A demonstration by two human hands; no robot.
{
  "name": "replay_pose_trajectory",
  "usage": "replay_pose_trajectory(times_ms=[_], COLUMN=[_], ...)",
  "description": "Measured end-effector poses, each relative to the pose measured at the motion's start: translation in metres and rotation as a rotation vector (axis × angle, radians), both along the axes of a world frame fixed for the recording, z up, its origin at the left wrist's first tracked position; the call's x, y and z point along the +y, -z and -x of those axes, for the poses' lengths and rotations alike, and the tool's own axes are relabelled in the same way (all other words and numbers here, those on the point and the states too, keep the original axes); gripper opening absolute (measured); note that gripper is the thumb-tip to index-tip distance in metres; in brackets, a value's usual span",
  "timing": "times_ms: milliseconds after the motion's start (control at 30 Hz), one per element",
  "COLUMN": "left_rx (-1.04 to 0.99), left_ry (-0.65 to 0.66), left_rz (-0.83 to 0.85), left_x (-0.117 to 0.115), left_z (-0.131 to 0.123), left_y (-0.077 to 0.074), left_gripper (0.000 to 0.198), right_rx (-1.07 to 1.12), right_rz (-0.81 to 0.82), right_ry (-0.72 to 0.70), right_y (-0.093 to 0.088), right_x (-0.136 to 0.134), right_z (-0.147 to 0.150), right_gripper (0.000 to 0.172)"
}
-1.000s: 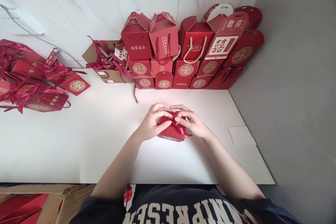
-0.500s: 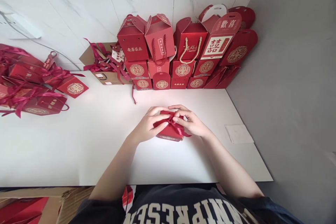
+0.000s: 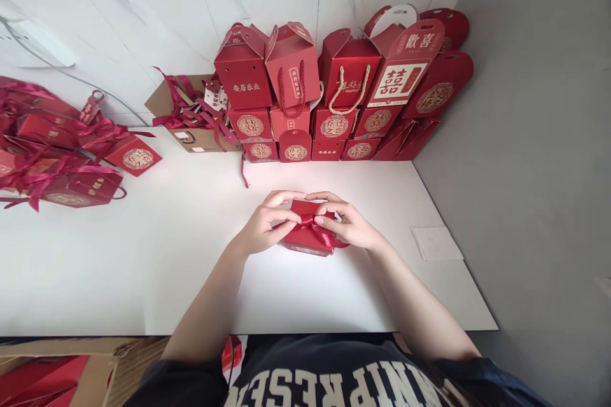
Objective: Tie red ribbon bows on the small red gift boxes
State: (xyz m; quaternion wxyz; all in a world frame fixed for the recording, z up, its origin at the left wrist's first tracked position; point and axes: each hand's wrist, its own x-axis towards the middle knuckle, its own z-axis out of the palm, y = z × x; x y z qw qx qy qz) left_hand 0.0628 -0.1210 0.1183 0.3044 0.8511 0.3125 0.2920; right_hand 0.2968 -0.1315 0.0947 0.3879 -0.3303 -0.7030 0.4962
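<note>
A small red box (image 3: 305, 246) lies on the white table in front of me, with a shiny red ribbon (image 3: 312, 226) knotted in a bow on its top. My left hand (image 3: 268, 224) pinches the left side of the bow between thumb and index finger. On the right side, my right hand (image 3: 347, 222) has its thumb and index finger closed on the ribbon. Other fingers of both hands curve around the far edge of the box, their tips nearly meeting. Ribbon tails hang over the box's right front.
Stacked red gift boxes (image 3: 327, 152) stand against the tiled wall. An open cardboard box (image 3: 203, 142) holds ribbons. Ribboned red boxes (image 3: 71, 191) pile up at the left. White paper (image 3: 436, 243) lies near the grey wall at right. Another carton (image 3: 98, 348) sits below the table's front edge.
My left hand has drawn slightly left, and the bow's left loop now shows stretched between the hands. The right hand has hardly moved.
</note>
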Motion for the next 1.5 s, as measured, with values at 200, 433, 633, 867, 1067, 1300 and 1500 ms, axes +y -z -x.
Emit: replay_pose_trajectory(times_ms=[200, 433, 633, 867, 1067, 1300, 1500], left_rx=[0.060, 0.202, 0.238, 0.183, 0.055, -0.151, -0.258], left_ry=[0.031, 0.011, -0.076, -0.113, -0.082, -0.050, -0.002], left_rz=[-0.090, -0.188, -0.303, -0.306, -0.085, 0.118, 0.271], left_x=[0.000, -0.004, -0.005, -0.004, -0.002, 0.003, 0.003], left_z=[-0.003, -0.010, -0.009, -0.005, -0.008, -0.009, -0.011], left_y=[0.002, -0.006, -0.006, -0.007, 0.001, 0.014, 0.014], left_gripper=[0.028, 0.038, 0.025, 0.013, 0.022, 0.030, 0.032], right_rx=[0.010, 0.031, 0.055, 0.047, 0.092, 0.144, 0.155], right_rz=[0.007, -0.005, 0.064, 0.080, 0.110, 0.090, 0.115], right_ry=[0.024, 0.029, 0.010, 0.029, 0.025, 0.022, -0.019], right_y=[-0.001, 0.001, -0.001, 0.001, 0.006, 0.008, 0.005], right_x=[0.001, 0.003, 0.002, 0.002, 0.002, 0.005, 0.005], right_z=[-0.001, -0.002, -0.001, 0.000, 0.001, -0.001, -0.002], right_gripper=[0.021, 0.023, 0.034, 0.032, 0.034, 0.033, 0.030])
